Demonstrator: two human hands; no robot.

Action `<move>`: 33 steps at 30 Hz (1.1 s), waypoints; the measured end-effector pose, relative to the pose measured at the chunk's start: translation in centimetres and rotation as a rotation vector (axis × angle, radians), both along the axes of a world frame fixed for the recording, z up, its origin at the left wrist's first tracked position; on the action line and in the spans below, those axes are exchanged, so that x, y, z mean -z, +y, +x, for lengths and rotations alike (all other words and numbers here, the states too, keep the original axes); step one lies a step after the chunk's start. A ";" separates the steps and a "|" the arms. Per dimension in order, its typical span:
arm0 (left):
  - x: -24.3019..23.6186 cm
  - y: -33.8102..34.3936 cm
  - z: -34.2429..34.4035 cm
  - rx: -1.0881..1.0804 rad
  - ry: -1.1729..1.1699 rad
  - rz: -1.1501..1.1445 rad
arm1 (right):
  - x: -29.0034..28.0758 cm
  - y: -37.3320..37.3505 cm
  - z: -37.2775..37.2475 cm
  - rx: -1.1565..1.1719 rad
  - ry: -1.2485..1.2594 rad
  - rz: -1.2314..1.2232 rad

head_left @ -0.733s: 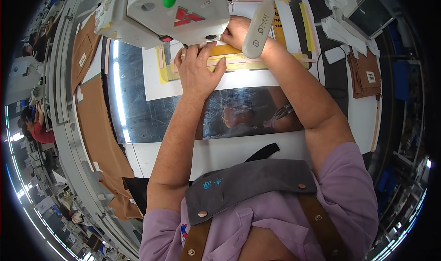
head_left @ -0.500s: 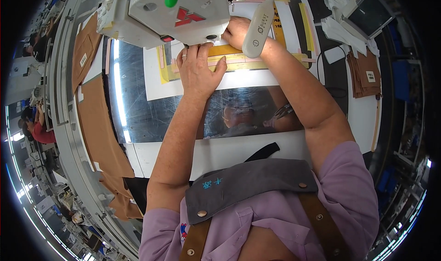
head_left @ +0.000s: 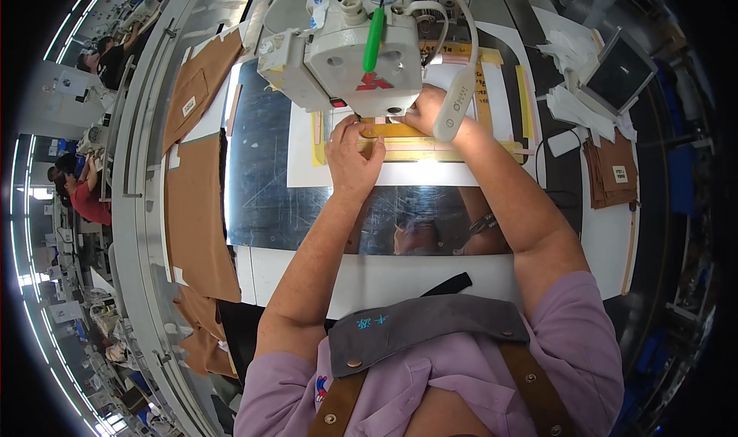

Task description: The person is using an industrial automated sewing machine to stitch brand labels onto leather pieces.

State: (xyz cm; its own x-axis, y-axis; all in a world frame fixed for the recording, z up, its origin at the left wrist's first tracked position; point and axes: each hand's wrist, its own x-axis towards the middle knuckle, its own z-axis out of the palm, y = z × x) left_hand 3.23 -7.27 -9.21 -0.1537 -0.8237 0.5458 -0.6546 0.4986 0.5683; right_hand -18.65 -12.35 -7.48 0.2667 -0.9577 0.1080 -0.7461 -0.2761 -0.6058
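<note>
My left hand (head_left: 355, 160) rests palm down on the near left part of a sewing template (head_left: 430, 149) edged with yellow and pink strips. Its thumb stands apart and the fingertips reach the edge below the sewing machine head (head_left: 361, 68). My right hand (head_left: 425, 112) lies at the template on the right of the head. A white lamp (head_left: 453, 106) and the machine hide part of it, so its fingertips are not clear. A white sheet (head_left: 307, 174) carries the template over a shiny metal plate (head_left: 292, 218).
Brown fabric pieces (head_left: 201, 214) lie along the left side, and a stack of brown pieces (head_left: 611, 172) sits at the right. Behind that stack are a dark screen (head_left: 624, 69) and crumpled white material (head_left: 576, 91). A green-handled tool (head_left: 374, 41) sticks up at the machine head.
The view has tilted, so more of the machine shows and everything sits lower in the picture. My left fingers look more drawn in; both hands stay at the template.
</note>
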 end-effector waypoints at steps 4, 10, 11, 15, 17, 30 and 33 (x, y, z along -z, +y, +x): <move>-3.9 1.0 2.4 0.016 0.135 0.045 | 0.3 -0.9 0.0 0.011 0.051 0.078; -16.1 -0.8 3.1 -0.051 0.151 -0.432 | 3.0 -1.9 0.0 0.049 0.124 -0.060; -17.3 -1.6 2.5 -0.027 0.151 -0.417 | 3.3 -1.7 -0.5 0.057 0.130 -0.065; -20.4 -3.5 3.0 -0.041 -0.041 -0.381 | 0.7 2.3 -0.9 0.054 -0.189 -0.060; -21.3 -3.9 2.8 -0.038 -0.117 -0.401 | -1.0 5.4 -2.5 0.075 -0.201 -0.119; -23.3 -4.8 3.1 0.038 -0.053 -0.350 | -3.4 21.4 -10.8 0.284 0.103 -0.108; -23.2 -3.3 3.3 0.195 0.064 -0.374 | -3.8 23.3 -9.9 0.238 0.173 -0.107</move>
State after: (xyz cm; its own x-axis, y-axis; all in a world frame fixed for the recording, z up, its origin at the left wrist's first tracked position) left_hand 6.50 -10.61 13.97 -0.2431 -0.5261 0.8150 -0.4970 0.7890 0.3611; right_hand -28.57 10.98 -3.69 0.0596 -0.9810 0.1844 -0.8869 -0.1368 -0.4412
